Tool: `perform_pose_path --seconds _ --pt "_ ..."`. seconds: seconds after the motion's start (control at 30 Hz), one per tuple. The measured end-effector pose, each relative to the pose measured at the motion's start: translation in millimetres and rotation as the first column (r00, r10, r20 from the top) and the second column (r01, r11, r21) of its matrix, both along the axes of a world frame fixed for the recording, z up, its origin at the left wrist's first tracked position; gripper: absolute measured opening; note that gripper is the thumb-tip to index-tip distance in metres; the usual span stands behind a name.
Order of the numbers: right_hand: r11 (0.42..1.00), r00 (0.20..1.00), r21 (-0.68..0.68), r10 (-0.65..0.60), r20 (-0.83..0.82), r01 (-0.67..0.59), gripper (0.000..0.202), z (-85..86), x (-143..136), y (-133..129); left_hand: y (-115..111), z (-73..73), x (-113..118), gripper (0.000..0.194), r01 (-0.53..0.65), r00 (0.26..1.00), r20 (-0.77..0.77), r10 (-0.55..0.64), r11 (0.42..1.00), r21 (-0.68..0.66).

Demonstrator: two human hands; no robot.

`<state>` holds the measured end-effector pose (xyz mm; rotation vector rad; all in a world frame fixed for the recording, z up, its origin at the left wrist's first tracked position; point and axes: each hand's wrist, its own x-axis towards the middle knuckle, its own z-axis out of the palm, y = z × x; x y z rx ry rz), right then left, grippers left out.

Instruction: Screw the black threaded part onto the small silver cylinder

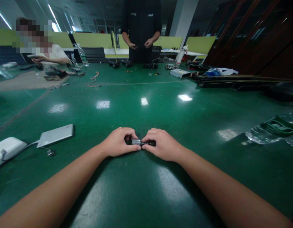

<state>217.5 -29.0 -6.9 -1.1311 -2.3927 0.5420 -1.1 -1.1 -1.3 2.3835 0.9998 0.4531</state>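
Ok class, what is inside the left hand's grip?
In the left hand, a small object shows silver and dark parts; whatever the hand covers cannot be seen.

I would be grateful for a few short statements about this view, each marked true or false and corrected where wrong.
1. The left hand and right hand both hold the small silver-and-black cylinder. True.
2. The left hand lies flat with its fingers spread. False: its thumb and fingers close on the cylinder.
3. A pale cable meets the flat white rectangular device. True.
4. That device lies right of the right hand. False: it lies left of the left hand.
5. The nearest green-labelled clear plastic bottle is right of the right hand. True.
6. The standing person is dressed in white. False: the shirt is dark.
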Motion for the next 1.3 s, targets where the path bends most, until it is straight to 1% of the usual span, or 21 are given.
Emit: perform_pose_path --seconds 0.5,0.97,1.07,1.17,1.3 --pt "1.0 0.999 0.002 0.018 0.036 -0.018 0.012 5.1 7.4 -0.5 -0.3 0.9 1.2 0.026 -0.004 1.0 -0.007 0.004 1.0 -0.003" --pt "1.0 0.998 -0.002 0.008 0.059 -0.008 0.014 6.7 14.8 0.6 -1.0 2.7 2.0 0.027 -0.014 1.0 -0.016 0.014 1.0 -0.009" --pt "1.0 0.997 -0.011 -0.008 0.073 0.009 0.014 8.2 17.1 1.1 -0.7 2.1 2.0 0.028 -0.014 1.0 -0.016 0.014 1.0 -0.01" --pt "0.998 0.996 -0.03 -0.051 0.07 0.053 0.015 9.2 19.7 2.2 -0.4 1.7 1.7 0.029 -0.02 1.0 -0.014 0.02 1.0 -0.016" --pt "0.996 0.995 -0.041 -0.074 0.07 0.077 0.011 9.6 22.5 3.7 -0.1 2.3 1.2 0.03 -0.026 0.999 -0.018 0.026 1.0 -0.017"
